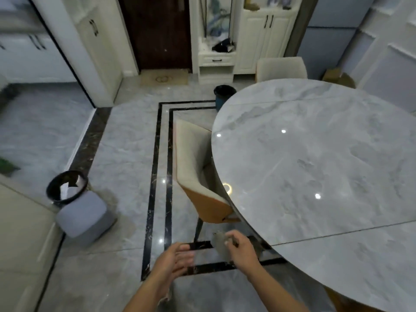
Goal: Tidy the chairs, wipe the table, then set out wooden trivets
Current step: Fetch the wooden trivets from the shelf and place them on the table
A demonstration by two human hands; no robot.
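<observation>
From the head view, a small grey cloth (221,245) is held bunched in the right hand (242,249), whose fingers are closed around it, low beside the counter (315,165) edge and above the floor (126,154). The left hand (177,260) is held just beside it with its fingers apart and nothing in them. The cloth is judged to be light, soft and limp; it would best be gathered into a flat pad under the palm so that it is pressed evenly when wiping.

The counter is a large round slab with a glossy marble look, bare of things, and ceiling lights are mirrored in it; it is likely to be slick. One chair (198,167) is tucked against its left rim, and a second (281,68) is seen at the far side. No trivets can be seen.

The floor is polished tile with dark inlaid bands. A bin (66,190) and a grey stool (83,217) stand at the left, and a second bin (224,95) stands near the counter's far edge.
</observation>
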